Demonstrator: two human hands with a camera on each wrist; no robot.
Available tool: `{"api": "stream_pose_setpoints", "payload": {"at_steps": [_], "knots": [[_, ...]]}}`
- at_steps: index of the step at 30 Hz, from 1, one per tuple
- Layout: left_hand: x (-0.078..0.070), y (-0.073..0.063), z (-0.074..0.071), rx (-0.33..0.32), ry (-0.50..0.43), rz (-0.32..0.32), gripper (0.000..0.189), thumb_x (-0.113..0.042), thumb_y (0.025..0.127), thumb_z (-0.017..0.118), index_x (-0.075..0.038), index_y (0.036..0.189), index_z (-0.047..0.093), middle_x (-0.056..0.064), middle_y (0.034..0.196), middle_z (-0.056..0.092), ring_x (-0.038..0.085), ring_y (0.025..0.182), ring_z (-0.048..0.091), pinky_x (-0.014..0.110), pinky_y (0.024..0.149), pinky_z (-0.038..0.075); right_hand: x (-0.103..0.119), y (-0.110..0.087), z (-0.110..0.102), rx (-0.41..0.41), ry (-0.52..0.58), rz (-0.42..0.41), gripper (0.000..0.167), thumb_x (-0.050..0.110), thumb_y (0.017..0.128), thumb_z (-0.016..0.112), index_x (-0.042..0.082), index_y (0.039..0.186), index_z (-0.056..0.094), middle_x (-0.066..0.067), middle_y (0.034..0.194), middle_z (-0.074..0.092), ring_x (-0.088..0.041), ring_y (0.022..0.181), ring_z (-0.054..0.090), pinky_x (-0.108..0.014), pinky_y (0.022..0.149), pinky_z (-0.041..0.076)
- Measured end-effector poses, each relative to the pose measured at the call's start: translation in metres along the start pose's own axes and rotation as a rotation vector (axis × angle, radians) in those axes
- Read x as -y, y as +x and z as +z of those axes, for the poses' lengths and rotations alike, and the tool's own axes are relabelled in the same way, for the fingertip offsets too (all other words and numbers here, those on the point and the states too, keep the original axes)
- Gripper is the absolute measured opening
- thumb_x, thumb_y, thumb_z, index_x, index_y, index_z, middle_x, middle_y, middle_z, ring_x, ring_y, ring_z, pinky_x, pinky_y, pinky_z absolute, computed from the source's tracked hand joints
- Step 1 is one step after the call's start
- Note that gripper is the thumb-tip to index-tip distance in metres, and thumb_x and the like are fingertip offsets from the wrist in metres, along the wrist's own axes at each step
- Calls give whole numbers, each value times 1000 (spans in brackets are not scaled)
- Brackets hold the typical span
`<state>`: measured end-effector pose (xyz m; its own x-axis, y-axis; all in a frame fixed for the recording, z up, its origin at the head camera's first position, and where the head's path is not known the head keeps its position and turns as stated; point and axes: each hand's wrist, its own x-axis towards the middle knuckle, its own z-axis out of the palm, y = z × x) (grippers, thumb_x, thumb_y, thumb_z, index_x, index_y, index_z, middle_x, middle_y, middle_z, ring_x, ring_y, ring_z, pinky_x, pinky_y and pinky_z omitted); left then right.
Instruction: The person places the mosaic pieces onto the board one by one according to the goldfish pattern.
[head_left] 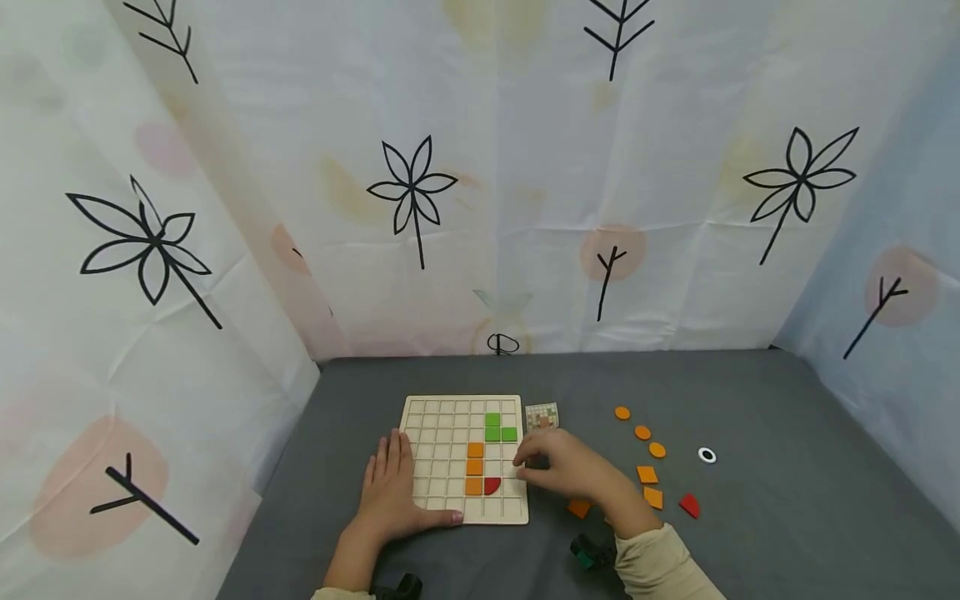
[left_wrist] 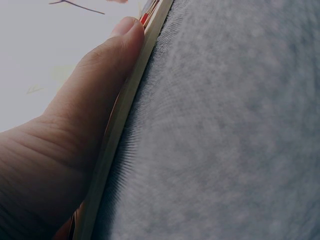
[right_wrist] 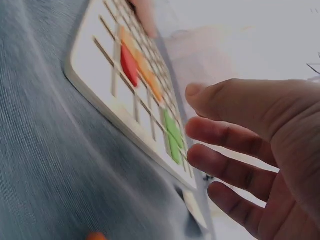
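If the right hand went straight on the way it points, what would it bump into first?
Probably the orange squares on the board: in the head view, the right hand points across toward them. Its height is hard to judge, so it might pass right over.

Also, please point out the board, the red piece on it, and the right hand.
Board (head_left: 447,457), head view: a bare cell.
Red piece (head_left: 492,486), head view: top face.
Right hand (head_left: 568,464), head view: its back.

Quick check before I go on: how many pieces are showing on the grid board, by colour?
Green squares: 3
Orange squares: 3
Red rounded piece: 1
Total showing on the board: 7
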<state>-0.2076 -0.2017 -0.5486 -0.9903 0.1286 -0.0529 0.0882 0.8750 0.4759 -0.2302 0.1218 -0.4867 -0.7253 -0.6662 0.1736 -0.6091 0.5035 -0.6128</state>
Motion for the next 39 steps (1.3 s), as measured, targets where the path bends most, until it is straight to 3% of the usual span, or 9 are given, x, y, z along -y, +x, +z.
{"api": "stream_pose_setpoints", "payload": {"at_steps": [6,13,17,23,34,39], "knots": [[3,3,-2,22,29,-2,168,-97,54,78,0,170,4,22,179,-1,46,166,0,67,131,6,-13,-24,-21,-75,4,20,9,13,97,79,11,106,79,0,103,74,-13,91,68,-38,80,60],[5,1,0,-6,16,11,168,-93,52,82,1,170,9,24,178,3,48,165,4,68,130,7,-38,-71,-48,-148,-46,144,11,15,96,80,14,108,79,2,107,73,-18,97,69,-42,83,61],[3,0,0,14,28,-3,168,-94,53,81,0,170,7,23,179,1,47,165,3,67,131,7,-52,-98,-59,-173,-79,231,10,17,95,82,20,105,81,7,107,71,-14,96,68,-38,80,59],[1,0,-3,14,20,0,167,-92,54,83,1,170,7,23,179,2,47,165,4,67,130,8,-69,-130,-67,-197,-88,259,8,19,94,83,22,101,81,7,104,70,-7,91,64,-30,76,56],[3,0,-2,20,29,-4,169,-97,52,78,-1,170,6,22,179,0,46,166,1,66,131,5,-77,-146,-66,-253,-123,391,22,6,91,82,27,97,80,4,109,67,-3,90,60,-28,77,57],[3,1,-1,21,27,-5,169,-98,52,77,-1,170,6,21,179,0,45,166,1,66,131,5,-80,-148,-65,-240,-87,331,15,11,91,84,22,100,81,1,108,66,-2,84,53,-25,67,48]]}}
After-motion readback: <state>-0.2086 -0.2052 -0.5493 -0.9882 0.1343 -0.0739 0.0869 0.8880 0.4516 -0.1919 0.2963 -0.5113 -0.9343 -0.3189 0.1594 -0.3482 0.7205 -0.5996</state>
